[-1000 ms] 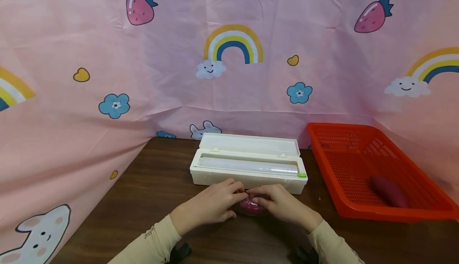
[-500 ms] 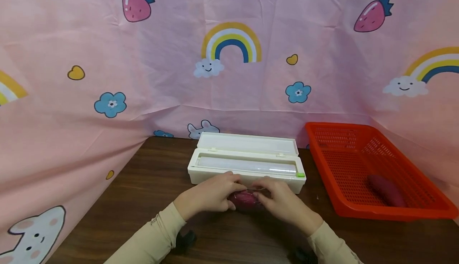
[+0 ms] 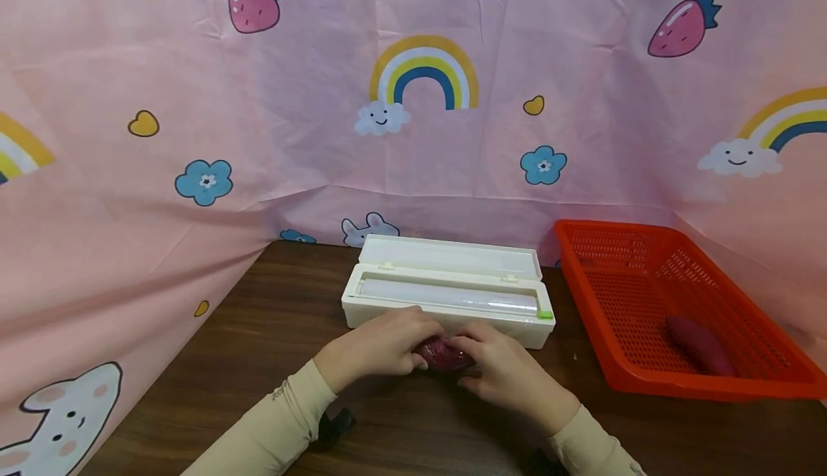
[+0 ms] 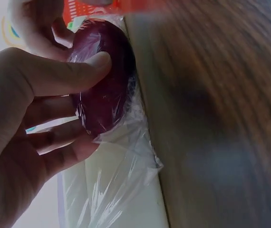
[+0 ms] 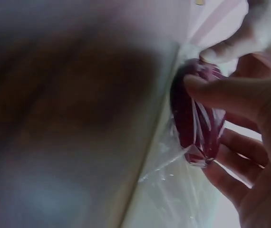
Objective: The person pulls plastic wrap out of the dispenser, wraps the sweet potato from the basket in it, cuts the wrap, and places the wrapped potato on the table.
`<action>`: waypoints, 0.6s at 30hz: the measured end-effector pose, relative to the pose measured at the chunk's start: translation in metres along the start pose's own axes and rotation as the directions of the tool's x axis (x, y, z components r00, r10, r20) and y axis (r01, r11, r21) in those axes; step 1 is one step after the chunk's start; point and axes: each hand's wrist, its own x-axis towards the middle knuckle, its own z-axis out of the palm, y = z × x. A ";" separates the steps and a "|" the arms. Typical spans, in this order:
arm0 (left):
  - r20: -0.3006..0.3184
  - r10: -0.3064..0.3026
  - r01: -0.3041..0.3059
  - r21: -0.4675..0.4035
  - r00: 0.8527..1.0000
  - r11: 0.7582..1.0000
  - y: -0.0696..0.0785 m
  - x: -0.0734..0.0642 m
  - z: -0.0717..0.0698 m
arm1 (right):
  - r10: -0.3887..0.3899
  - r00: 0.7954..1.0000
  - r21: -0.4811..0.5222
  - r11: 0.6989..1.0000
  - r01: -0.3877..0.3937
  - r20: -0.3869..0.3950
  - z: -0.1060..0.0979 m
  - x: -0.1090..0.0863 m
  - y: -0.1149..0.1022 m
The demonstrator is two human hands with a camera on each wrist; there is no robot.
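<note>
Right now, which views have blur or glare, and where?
Head: mostly sharp, small glare patches on the white roll. Left wrist: the wooden table softly blurred, bright streaks on the clear film and the wrapped purple item, background washed out at far left. Right wrist: worst, table smeared, dark and hazy at left; purple item clearer, with glints.

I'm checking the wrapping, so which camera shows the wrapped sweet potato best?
Left wrist: the wrapped sweet potato is largest and sharpest there, with loose plastic film beside it. Right wrist shows it close but hazier; head shows it small, partly covered.
</note>
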 end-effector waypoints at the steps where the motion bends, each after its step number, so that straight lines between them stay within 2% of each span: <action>1: -0.001 0.004 -0.004 0.008 1.000 1.000 0.000 0.000 0.001 | -0.005 1.000 -0.014 1.000 0.005 -0.009 0.003 0.000 0.001; 8: -0.011 0.013 -0.012 0.055 1.000 0.998 0.002 0.001 0.007 | 0.015 0.999 -0.025 1.000 -0.016 -0.034 0.013 0.000 0.008; 18: -0.047 0.025 -0.021 0.068 0.999 0.997 0.004 0.002 0.009 | 0.036 0.999 0.087 0.996 -0.036 0.002 0.014 0.000 0.023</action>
